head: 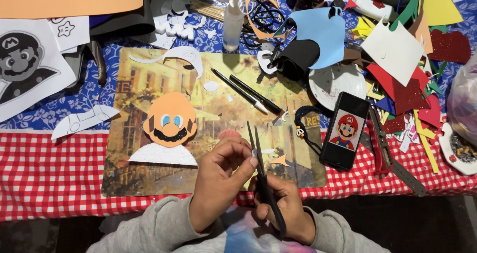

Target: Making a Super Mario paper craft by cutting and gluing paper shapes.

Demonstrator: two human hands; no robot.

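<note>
1. From my head camera, my right hand is wrapped around the handles of black scissors, whose blades point up and away from me, nearly together.
2. My left hand pinches a tiny pale scrap right at the blades; the scrap is too small to tell more about it.
3. Both hands sit close together at the near edge of the picture placemat, which lies on the red checked cloth.
4. Containers: a white plate sits right of the mat, half covered by black foam, its contents unclear. A clear glue bottle stands upright at the back. A white dish at the far right holds small bits I cannot make out.
5. On the mat lies an orange foam face with blue eyes and a black moustache, above a white glitter piece.
6. Two black pens lie slanted across the mat beyond the scissors.
7. A phone showing a cartoon figure lies just right of the mat, beside heaped foam scraps.
</note>
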